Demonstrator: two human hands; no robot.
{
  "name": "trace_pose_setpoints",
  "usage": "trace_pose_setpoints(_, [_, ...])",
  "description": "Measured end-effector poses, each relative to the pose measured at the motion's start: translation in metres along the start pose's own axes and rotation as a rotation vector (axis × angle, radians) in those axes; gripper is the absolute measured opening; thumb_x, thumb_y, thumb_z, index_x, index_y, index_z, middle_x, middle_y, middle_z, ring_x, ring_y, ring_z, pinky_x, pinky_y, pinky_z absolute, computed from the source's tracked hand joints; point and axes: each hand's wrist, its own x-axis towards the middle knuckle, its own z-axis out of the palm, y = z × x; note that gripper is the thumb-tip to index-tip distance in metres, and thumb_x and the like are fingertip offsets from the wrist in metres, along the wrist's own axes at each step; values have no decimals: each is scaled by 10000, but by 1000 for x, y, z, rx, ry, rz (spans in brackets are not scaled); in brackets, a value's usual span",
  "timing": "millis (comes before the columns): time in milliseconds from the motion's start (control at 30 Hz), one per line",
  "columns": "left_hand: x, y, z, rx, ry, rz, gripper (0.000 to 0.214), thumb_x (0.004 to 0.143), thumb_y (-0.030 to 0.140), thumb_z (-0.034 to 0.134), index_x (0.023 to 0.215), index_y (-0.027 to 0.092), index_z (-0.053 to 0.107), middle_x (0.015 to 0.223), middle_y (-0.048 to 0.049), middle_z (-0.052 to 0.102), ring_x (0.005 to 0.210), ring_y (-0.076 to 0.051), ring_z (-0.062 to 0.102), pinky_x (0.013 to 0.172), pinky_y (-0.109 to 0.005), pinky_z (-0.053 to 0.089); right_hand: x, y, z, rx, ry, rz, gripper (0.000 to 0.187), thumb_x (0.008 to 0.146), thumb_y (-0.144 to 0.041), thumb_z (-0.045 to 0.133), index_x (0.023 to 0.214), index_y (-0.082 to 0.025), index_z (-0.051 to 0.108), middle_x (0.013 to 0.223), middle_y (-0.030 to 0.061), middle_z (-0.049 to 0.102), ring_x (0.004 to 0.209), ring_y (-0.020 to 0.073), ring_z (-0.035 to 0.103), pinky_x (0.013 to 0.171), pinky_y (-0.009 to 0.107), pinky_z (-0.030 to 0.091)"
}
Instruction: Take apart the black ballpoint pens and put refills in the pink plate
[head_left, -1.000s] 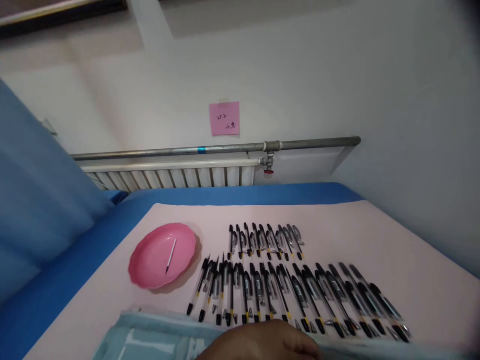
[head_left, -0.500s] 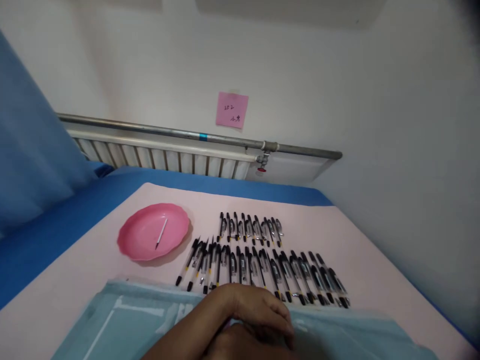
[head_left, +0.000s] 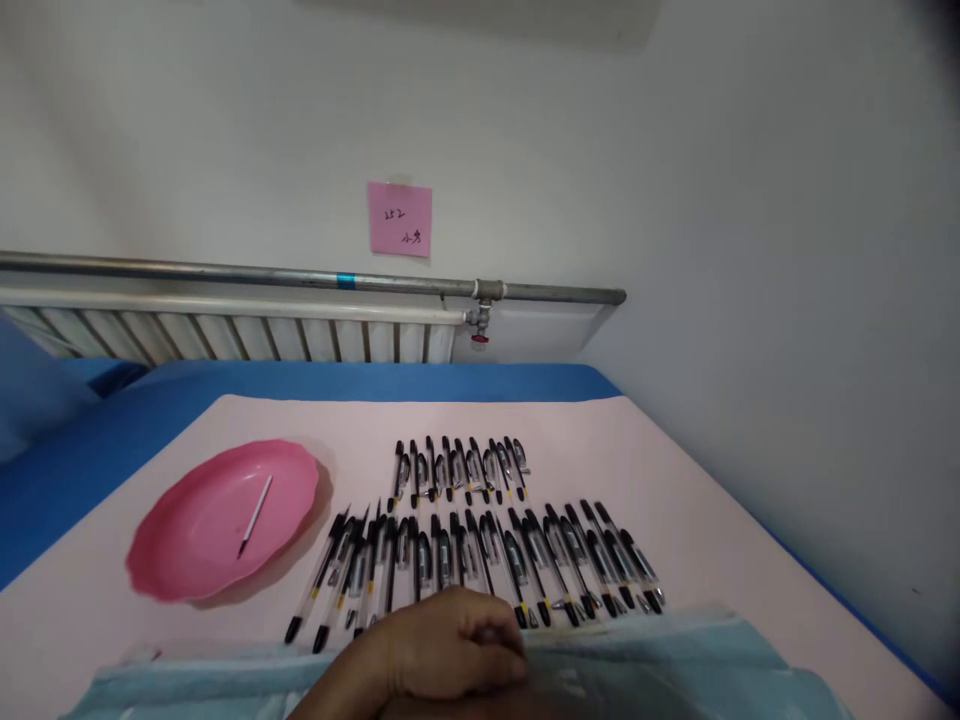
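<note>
My left hand (head_left: 442, 650) lies at the bottom middle on a light blue cloth (head_left: 660, 670), fingers curled in. Whether they hold anything is hidden. Just beneath it, at the frame's lower edge, a sliver of my right hand (head_left: 457, 708) shows, its fingers covered. Directly beyond the knuckles lies a long row of black-and-clear pens (head_left: 480, 560), side by side on the pink table cover (head_left: 675, 480). A shorter row of pens (head_left: 457, 465) lies behind it. To the left, a pink plate (head_left: 180, 545) holds a single thin white refill (head_left: 255, 515).
Blue bedding (head_left: 90, 430) borders the pink cover at the left and back. A radiator (head_left: 225, 335) and metal pipe (head_left: 300, 275) run along the white wall, with a pink sticky note (head_left: 399, 218) above. The wall closes in on the right.
The view has swung left and tipped, so the pens and plate sit lower right in the picture. My left hand has drawn back toward the bottom edge over the cloth.
</note>
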Motion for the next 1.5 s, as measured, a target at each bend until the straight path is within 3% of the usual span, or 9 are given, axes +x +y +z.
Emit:
trace_pose_setpoints(100, [-9, 5, -13, -83, 194, 46, 165, 726, 308, 546, 793, 163, 588, 626, 37, 523, 529, -66, 404, 502, -182, 304, 1, 1, 0, 21, 8, -17, 276, 867, -302, 480, 1092, -150, 529, 1084, 65, 555, 906, 176, 566, 760, 359, 487])
trace_pose_setpoints(167, [-15, 9, -24, -164, 349, 77, 181, 748, 339, 523, 802, 168, 554, 599, 47, 495, 481, -58, 374, 464, -180, 272, 1, -1, -2, 20, -2, -41, 202, 843, -266, 511, 1002, -167, 584, 949, 13, 604, 818, 129, 581, 708, 257, 481])
trace_pose_setpoints(300, [-28, 14, -45, -167, 827, 180, 253, 744, 383, 537, 901, 184, 538, 570, 75, 384, 450, -53, 313, 436, -182, 236, -5, -10, -19, 79, -37, -54, 207, 765, -96, 494, 854, -206, 644, 624, -69, 559, 531, 39, 507, 486, 103, 373])
trace_pose_setpoints(400, [-37, 17, -57, -74, 1134, 341, 434, 720, 353, 577, 1114, 193, 492, 651, 51, 429, 540, -77, 394, 502, -196, 308, -17, -16, -42, 158, 459, 11, 284, 797, -153, 449, 1036, -231, 582, 638, -50, 526, 467, 51, 430, 414, 128, 327])
trace_pose_setpoints(533, [-49, 18, -66, 72, 1310, 466, 723, 705, 293, 594, 1349, 250, 268, 698, 48, 425, 583, -89, 410, 558, -211, 345, -36, -8, -66, 64, 1241, -108, 475, 801, -263, 503, 1261, -206, 396, 662, -38, 492, 568, 92, 462, 555, 201, 415])
trace_pose_setpoints(633, [-54, 16, -70, 238, 1359, 491, 784, 712, 276, 582, 1380, 286, 173, 710, 49, 424, 594, -91, 421, 559, -212, 354, -43, 9, -74, -104, 1492, -198, 587, 765, -257, 550, 1311, -210, 338, 653, -48, 469, 575, 100, 446, 628, 241, 430])
trace_pose_setpoints(867, [-53, 8, -74, 386, 1386, 492, 779, 740, 259, 544, 1393, 260, 119, 687, 51, 434, 592, -98, 433, 569, -221, 370, -45, 27, -80, -291, 1590, -181, 649, 770, -239, 537, 1362, -237, 271, 698, -27, 504, 608, 119, 453, 672, 281, 429])
trace_pose_setpoints(1233, [-35, -10, -92, 71, 1185, 258, 942, 657, 239, 629, 1401, 234, 51, 589, 92, 424, 493, -72, 392, 518, -197, 329, -37, 56, -97, -195, 1369, 297, 751, 692, -193, 500, 1390, -201, 221, 577, -60, 505, 532, 129, 495, 574, 253, 382])
trace_pose_setpoints(1500, [-32, -17, -96, 48, 1159, 251, 931, 653, 227, 635, 1400, 230, 78, 577, 99, 448, 482, -58, 404, 572, -205, 361, -37, 56, -98, -205, 1345, 313, 757, 684, -204, 481, 1393, -200, 213, 574, -62, 501, 531, 127, 496, 582, 247, 380])
